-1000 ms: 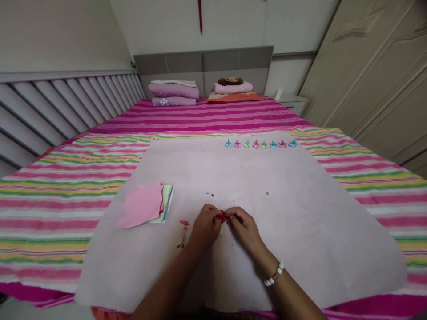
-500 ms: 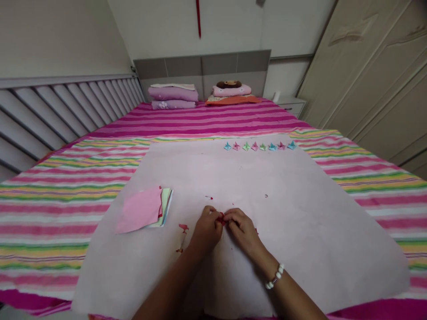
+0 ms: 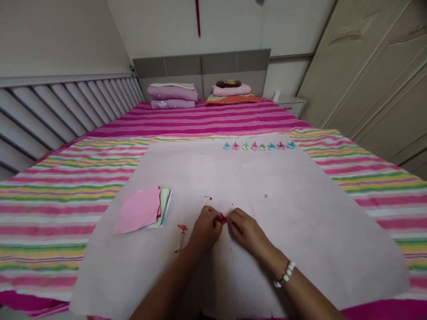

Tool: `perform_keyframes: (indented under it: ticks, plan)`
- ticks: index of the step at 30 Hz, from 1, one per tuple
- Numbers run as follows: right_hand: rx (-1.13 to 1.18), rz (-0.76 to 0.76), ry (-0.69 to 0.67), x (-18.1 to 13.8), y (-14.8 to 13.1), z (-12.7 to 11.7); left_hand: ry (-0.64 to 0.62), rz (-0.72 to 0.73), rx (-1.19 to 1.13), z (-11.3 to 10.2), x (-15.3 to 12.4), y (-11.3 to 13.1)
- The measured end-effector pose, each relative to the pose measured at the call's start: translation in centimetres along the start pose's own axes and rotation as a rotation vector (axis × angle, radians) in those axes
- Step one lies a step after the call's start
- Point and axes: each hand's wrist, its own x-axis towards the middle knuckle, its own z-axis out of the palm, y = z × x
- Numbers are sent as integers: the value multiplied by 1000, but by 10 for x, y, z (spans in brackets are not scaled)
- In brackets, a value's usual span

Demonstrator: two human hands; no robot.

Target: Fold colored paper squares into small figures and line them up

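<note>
A small piece of folded red paper [image 3: 220, 218] is between my two hands, low over the white sheet [image 3: 293, 231]. My left hand [image 3: 206, 230] pinches it between thumb and fingers, covering much of it. The fingers of my right hand [image 3: 246, 229] are closed at its right edge; their tips overlap the paper. A bracelet of white beads [image 3: 285, 274] circles my right wrist. Left of my left hand lies a torn pinkish-red scrap [image 3: 182, 228], with a brownish bit [image 3: 178, 251] below it. Ahead of my hands is a thin red-tipped scrap [image 3: 208, 198].
A stack of coloured paper squares, pink sheet [image 3: 138, 211] on top, lies to the left. Several small folded paper shapes [image 3: 254, 146] in blue, pink and green form a row at the far edge. The sheet covers a striped bed [image 3: 360, 171]; a railing [image 3: 66, 106] runs along the left.
My right hand has shifted slightly right and its forearm has swung outward, carrying the bracelet right. More of the red paper shows now. My left hand has barely moved.
</note>
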Motion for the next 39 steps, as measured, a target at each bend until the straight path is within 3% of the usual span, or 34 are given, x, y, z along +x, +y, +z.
perform_keyframes:
  ticks: [9, 16, 28, 39]
  plan:
    - [-40, 0, 1, 7, 4, 4, -6, -25, -69, -3, -2, -2]
    - [-51, 19, -13, 7, 0, 2, 150, -104, -205, -12, -5, -13]
    - [-64, 3, -97, 11, -2, -3, 128, -74, -262, -13, -8, -14]
    - [28, 88, -136, 18, 0, -9, 156, -176, -250, -35, -16, -24]
